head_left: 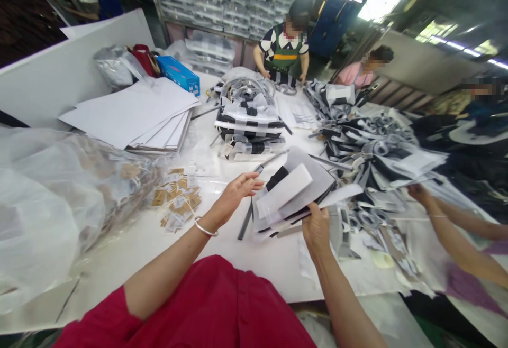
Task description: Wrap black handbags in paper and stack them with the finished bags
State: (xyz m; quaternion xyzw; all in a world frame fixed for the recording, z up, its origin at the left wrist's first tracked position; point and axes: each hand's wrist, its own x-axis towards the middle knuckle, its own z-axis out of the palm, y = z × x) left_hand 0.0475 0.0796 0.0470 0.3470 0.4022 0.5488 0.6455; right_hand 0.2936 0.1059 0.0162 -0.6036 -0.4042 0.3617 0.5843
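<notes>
Head view: my right hand pinches the stack by its edge, tilting it off the table; my left hand hovers open beside.

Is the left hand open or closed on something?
Open. The left hand has its fingers loosely spread beside the grey and white stack of flat packets, gripping nothing; the right hand pinches that stack's lower edge.

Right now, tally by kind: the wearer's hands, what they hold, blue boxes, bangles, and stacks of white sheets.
Hands: 2, left hand and right hand
Held bundle of grey and white pieces, in right hand: 1
Blue box: 1
Silver bangle: 1
Stack of white sheets: 1
Total: 6
</notes>
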